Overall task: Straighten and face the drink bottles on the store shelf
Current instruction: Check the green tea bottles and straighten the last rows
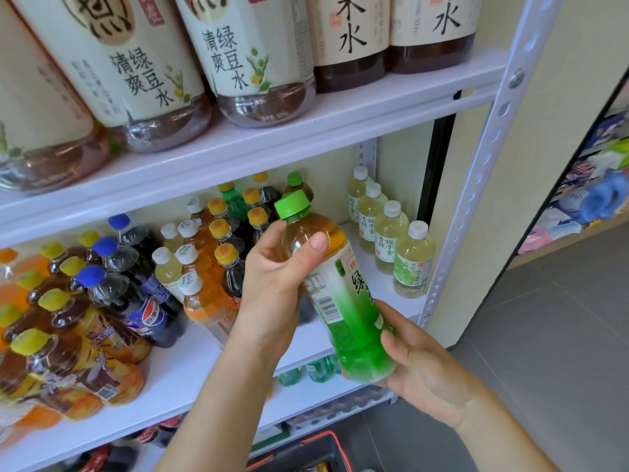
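Scene: A person stands at a store rack, holding a green tea bottle (343, 294) in front of the middle shelf (183, 366).
Left hand (272, 284): Grips the bottle's clear shoulder just under the green cap (292, 204), thumb across the front and fingers wrapped behind.
Right hand (418, 362): Cups the green base from below and to the right, fingers curled round it.
Where the bottle is: Clear of the middle shelf, lifted above its front edge and carried wholly by the two hands.
Long axis: Tilted, with the cap up and in toward the shelf and the base down and out toward the person.
Label: The barcode panel shows to the camera and the large characters sit round to the right, so the bottle looks only part-faced.
On the shelf: Pale white-capped bottles (388, 233) line its right end, cola bottles (136, 291) and yellow-capped tea bottles (68, 335) crowd its left, and bare board lies between.
Nearer hand: The left, at the neck, is closer to the shelf; the right trails at the base.
Next move, as judged: Swing the base in under the cap until the bottle stands upright, twist the characters outward, then set it on the bare board.
Risk: The close-packed necks left of that gap could be knocked.
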Tool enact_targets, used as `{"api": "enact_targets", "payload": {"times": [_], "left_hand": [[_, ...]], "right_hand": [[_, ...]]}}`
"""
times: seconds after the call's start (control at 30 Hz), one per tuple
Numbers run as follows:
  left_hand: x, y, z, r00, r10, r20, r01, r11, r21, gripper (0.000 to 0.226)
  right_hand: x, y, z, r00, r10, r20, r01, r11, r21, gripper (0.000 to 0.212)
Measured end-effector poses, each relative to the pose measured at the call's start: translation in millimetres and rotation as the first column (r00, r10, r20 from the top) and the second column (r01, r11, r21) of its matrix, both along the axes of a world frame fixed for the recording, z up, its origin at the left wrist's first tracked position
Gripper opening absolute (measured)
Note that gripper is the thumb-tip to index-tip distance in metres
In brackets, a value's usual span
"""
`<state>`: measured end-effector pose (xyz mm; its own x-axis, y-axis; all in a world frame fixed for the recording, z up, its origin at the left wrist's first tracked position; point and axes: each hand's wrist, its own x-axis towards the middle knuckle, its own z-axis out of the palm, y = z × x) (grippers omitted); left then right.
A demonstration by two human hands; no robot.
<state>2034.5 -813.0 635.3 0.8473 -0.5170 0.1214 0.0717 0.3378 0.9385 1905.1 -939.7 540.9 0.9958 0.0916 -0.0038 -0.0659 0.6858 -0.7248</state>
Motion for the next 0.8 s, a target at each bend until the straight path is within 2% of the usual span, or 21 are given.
{"api": "enact_targets", "payload": {"times": [0.1,0.17,0.27,0.37,0.53,0.63,0.7,0.73,0.8], "left_hand": [[1,0,1,0.997,0.070,0.019,-0.071,0.997,0.023,0.056],[3,2,1,0.999,0.049,0.020,-0.050,0.998,0.049,0.054],[13,11,4,0.997,-0.071,-0.024,0.073,0.995,0.068,0.041],[23,18,8,0.991,-0.136,-0.005,0.136,0.986,0.099,0.044],[21,13,10,0.985,-0.025,0.168,-0.010,0.979,0.203,0.045],[18,9,11,0.952,0.049,0.303,-0.141,0.946,0.291,0.045],[15,7,11,0.911,0.055,0.408,-0.220,0.903,0.369,0.044],[13,5,10,0.889,0.060,0.454,-0.264,0.878,0.400,0.044],[9,1,8,0.858,0.068,0.510,-0.328,0.835,0.442,0.047]], "right_hand": [[-1,1,-7,0.992,-0.113,-0.052,0.115,0.993,0.027,0.059],[-2,0,-8,0.987,-0.133,-0.093,0.140,0.988,0.067,0.058],[-3,0,-9,0.987,-0.036,-0.158,0.061,0.986,0.153,0.063],[-3,1,-12,0.970,0.089,-0.227,-0.026,0.963,0.267,0.078],[2,-1,-18,0.950,0.125,-0.287,-0.061,0.973,0.223,0.080],[4,0,-22,0.941,-0.009,-0.338,0.034,0.997,0.068,0.064],[6,1,-21,0.949,-0.156,-0.273,0.120,0.982,-0.144,0.056],[6,2,-19,0.954,-0.209,-0.213,0.140,0.944,-0.298,0.056],[9,5,-14,0.949,-0.296,-0.109,0.174,0.779,-0.602,0.059]]}}
